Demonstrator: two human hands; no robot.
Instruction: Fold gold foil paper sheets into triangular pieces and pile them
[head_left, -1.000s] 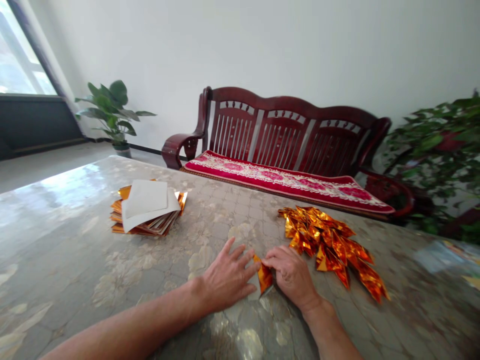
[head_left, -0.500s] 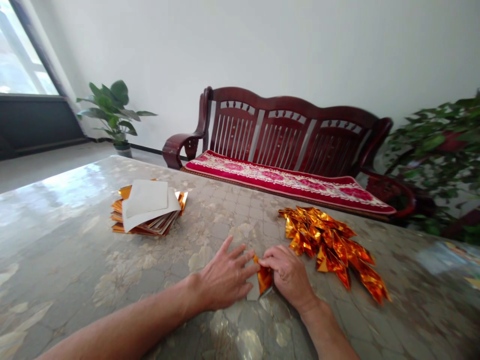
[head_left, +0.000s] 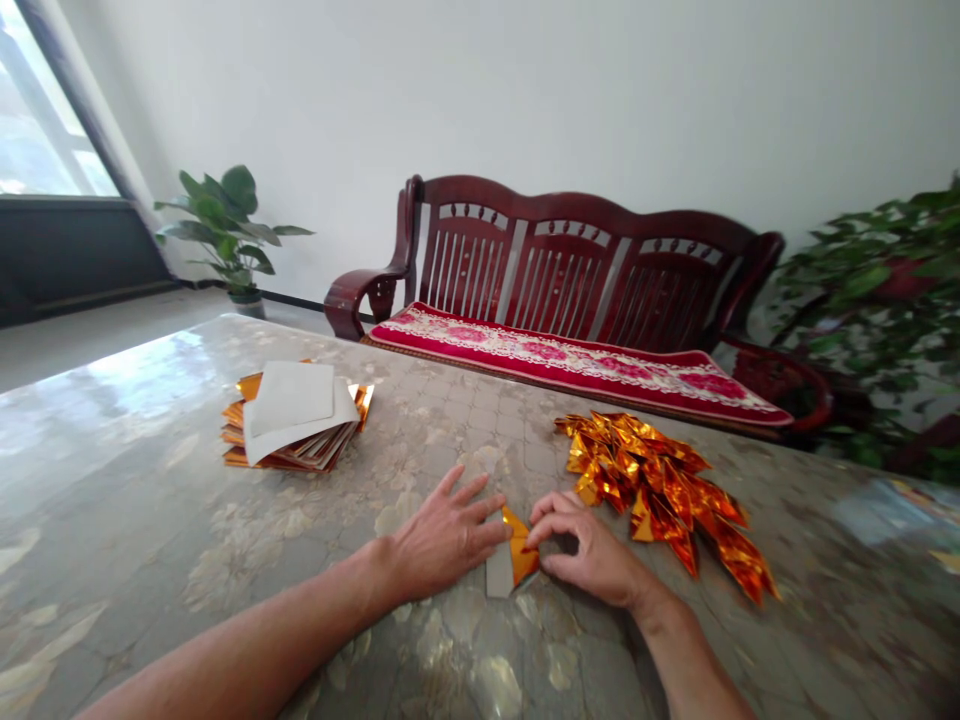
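Observation:
A partly folded sheet of gold foil paper (head_left: 523, 550) lies on the table in front of me, its pale backing showing along the left side. My left hand (head_left: 450, 535) rests flat with spread fingers, the fingertips touching the paper's left part. At the paper's right edge is my right hand (head_left: 589, 545), fingers curled and apart, thumb and fingertips close to the foil without a visible pinch. To the right lies a pile of folded gold foil pieces (head_left: 660, 480). On the left stands a stack of foil sheets (head_left: 300, 415), pale sides up on top.
The patterned table (head_left: 180, 520) spreads under everything. Behind it stands a dark red wooden bench (head_left: 562, 260) with a red floral cushion (head_left: 540, 350). A potted plant (head_left: 225, 225) is at the left, leafy greenery (head_left: 885, 290) at the right, and a clear plastic bag (head_left: 892, 515) near the right edge.
My right hand has loosened its fingers and shifted slightly right, off the fold. More of the gold foil shows. My left hand has slid slightly left, still flat.

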